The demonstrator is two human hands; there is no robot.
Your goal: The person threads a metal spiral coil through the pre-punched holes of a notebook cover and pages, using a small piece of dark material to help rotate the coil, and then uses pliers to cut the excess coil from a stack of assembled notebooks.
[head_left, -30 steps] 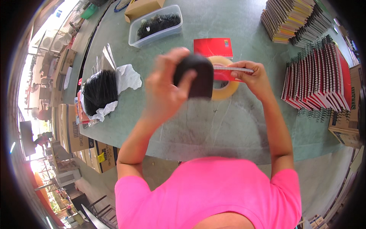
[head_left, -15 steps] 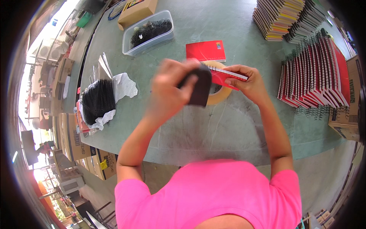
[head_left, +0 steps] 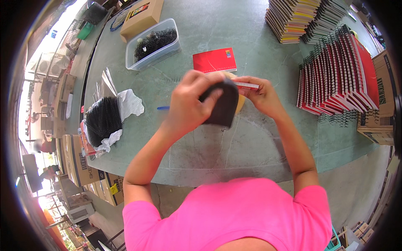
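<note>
My left hand point(head_left: 188, 98) is closed on a black flap point(head_left: 225, 104) with a rounded top; its exact kind does not show. To its right, my right hand point(head_left: 261, 98) pinches a small red notebook point(head_left: 248, 86) by its right end, with the white page edges upward. The notebook's left end disappears behind the black flap and my left fingers. Beneath both hands lies a tan ring point(head_left: 240, 105), like a roll of tape, mostly covered. Just beyond them a red notebook point(head_left: 214, 61) rests flat on the green table point(head_left: 259, 150).
At the far left stands a clear plastic tub point(head_left: 155, 62) of black wire coils, beside a cardboard box point(head_left: 142, 16). A bundle of black coils point(head_left: 102, 121) lies nearer. Stacked spiral notebooks point(head_left: 335, 75) fill the right side. A blue pen point(head_left: 163, 108) sits by my left wrist.
The held notebook has turned so that less of its red cover shows, and my hands have come closer together. The blue pen and a loose coil now show past my left hand.
</note>
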